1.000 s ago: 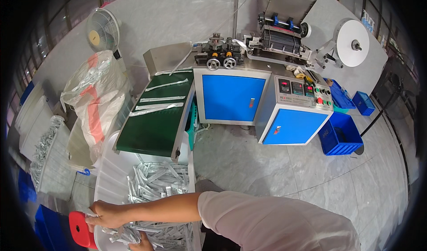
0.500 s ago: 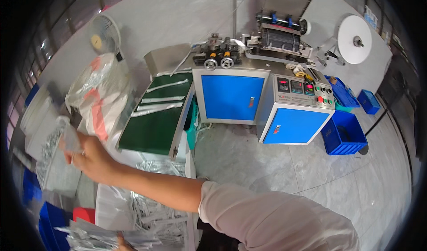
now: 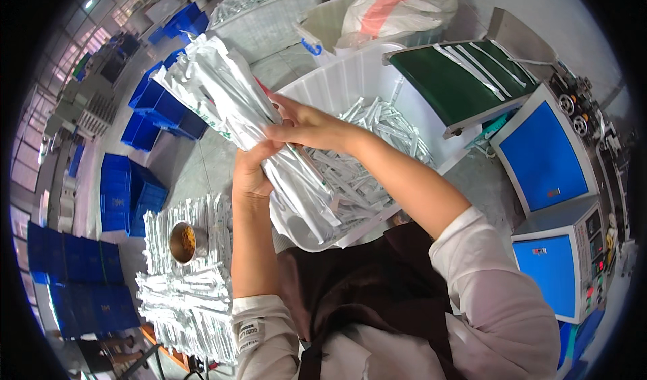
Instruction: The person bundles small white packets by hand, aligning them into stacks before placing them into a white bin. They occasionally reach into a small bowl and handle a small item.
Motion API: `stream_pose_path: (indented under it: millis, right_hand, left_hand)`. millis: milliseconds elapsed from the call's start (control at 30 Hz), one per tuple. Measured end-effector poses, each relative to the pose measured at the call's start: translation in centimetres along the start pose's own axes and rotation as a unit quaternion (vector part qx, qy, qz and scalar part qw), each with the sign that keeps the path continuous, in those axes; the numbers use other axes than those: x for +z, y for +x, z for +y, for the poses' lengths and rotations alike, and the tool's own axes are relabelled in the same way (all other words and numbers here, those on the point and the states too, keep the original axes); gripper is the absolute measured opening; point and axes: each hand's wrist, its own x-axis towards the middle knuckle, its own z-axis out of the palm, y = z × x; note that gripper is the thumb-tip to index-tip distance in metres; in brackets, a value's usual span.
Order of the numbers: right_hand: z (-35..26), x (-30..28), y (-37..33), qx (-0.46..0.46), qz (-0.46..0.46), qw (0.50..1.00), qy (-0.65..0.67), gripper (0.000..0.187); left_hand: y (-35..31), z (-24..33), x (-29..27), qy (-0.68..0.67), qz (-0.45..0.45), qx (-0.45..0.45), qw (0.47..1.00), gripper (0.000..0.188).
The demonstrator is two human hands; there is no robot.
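Note:
Both hands grip a thick bundle of long silvery-white packets (image 3: 226, 100), tilted over the near side of a white plastic tub (image 3: 337, 77). My left hand (image 3: 253, 168) wraps the bundle's lower middle from below, thumb across it. From the other side, my right hand (image 3: 306, 125) closes on the bundle just above the left, its fingers partly hidden. Loose slim packets (image 3: 364, 178) fill the tub beneath my right forearm. To the left, neat stacks of similar packets (image 3: 182, 299) lie with a metal cup (image 3: 187, 242) on top, holding something orange-yellow.
A green conveyor (image 3: 458, 77) with several strips overhangs the tub's right side, beside a blue-doored machine (image 3: 546, 157). Blue crates (image 3: 131, 195) stand on the floor at left. Behind are another packet-filled tub (image 3: 269, 16) and a white woven sack (image 3: 404, 9).
The view has swung left. My right hand, stretched far out to the left before, has come back onto the bundle; the bundle, low at the frame's edge earlier, is now raised in both hands.

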Motion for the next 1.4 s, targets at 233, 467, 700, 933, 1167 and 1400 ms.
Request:
stream_pose_path:
  millis: [233,467,700,933,1167,1400]
  right_hand:
    - [6.3,4.7,-13.1,0.055,-0.112,0.99,-0.063,0.066]
    - [2.3,2.0,-21.5,0.121,-0.019,0.992,-0.029,0.033]
    - [4.2,8.0,-11.1,0.235,0.195,0.924,0.229,0.041]
    - [7.6,8.9,-8.0,0.17,0.115,0.906,0.369,0.075]
    - [6.9,8.0,-6.4,0.168,0.137,0.948,0.234,0.073]
    - [8.2,5.1,-8.1,0.201,0.201,0.902,0.325,0.091]
  left_hand:
    - [-2.7,1.8,-2.1,-0.142,-0.051,0.026,0.988,0.065]
    - [-6.2,4.1,-8.1,-0.163,0.052,0.103,0.98,0.061]
    - [-14.5,-9.1,-2.9,-0.237,0.032,-0.262,0.935,0.061]
    - [-16.3,-13.2,-3.8,-0.232,-0.01,-0.299,0.925,0.067]
    - [-14.6,-12.1,-4.6,-0.173,-0.152,-0.31,0.922,0.059]
    - [-14.9,-14.4,-3.3,-0.361,0.027,-0.31,0.879,0.05]
